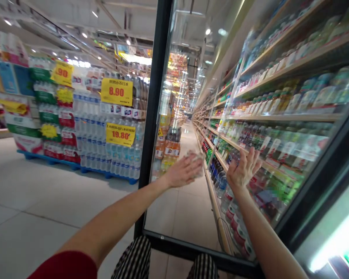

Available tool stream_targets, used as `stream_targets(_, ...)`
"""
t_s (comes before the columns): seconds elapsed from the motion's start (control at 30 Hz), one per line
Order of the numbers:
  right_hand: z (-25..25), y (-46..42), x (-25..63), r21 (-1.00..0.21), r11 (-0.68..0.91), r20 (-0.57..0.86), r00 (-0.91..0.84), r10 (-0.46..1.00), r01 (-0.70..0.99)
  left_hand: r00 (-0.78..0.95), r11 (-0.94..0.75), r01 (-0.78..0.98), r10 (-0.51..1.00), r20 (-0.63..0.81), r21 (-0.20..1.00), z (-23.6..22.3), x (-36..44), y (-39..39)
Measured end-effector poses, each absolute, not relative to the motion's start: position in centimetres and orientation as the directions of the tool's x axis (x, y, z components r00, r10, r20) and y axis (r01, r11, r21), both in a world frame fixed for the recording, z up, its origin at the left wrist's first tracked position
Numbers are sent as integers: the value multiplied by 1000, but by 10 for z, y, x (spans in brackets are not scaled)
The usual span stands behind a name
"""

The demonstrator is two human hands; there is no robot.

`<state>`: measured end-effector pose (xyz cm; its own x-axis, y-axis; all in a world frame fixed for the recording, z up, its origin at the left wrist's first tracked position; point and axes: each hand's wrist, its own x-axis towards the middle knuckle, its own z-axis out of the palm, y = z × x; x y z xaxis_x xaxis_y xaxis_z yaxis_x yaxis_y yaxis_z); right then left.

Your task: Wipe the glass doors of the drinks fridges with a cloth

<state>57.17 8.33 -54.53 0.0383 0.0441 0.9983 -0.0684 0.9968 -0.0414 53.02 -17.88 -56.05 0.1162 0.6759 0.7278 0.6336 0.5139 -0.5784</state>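
A glass door [189, 211] in a black frame [153, 77] stands in front of me. My left hand [184, 170] lies against the pane with its fingers stretched over a crumpled, pale cloth [200, 158], which shows beyond the fingertips and is blurred. To its right, my right hand [242, 170] is raised at the glass with fingers spread and nothing in it. Whether its palm touches the pane I cannot tell. Shelves of bottled drinks [279, 99] appear in the glass; I cannot tell which are reflected.
Stacked packs of bottles [90, 131] stand on blue pallets [104, 172] to the left, with yellow price signs [116, 92]. Tiled floor [46, 197] stretches around the door. A bright light strip [337, 232] shows at the lower right.
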Motion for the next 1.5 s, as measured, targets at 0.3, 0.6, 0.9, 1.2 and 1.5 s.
stream_targets(0.3, -551, 89, 573, 2, 996, 1000, 16, -1, -87, -58, 804, 550, 306, 950, -225, -512, 523, -181)
stream_targets(0.6, -572, 91, 587, 124, 985, 989, -72, -133, -120, 143, 496, 637, 676, 723, -590, -509, 529, -165)
stream_targets(0.9, -574, 106, 591, 114, 993, 990, -80, -117, -40, 139, 210, 705, 896, 422, -677, -516, 537, -140)
stream_targets(1.2, -573, 132, 589, -45, 999, 997, -61, 44, -2, 94, 510, 668, 664, 741, -542, -481, 536, -113)
stream_targets(1.5, -583, 141, 582, 27, 1000, 1000, -12, -28, -9, 128, 518, 686, 604, 786, -510, -472, 539, -81)
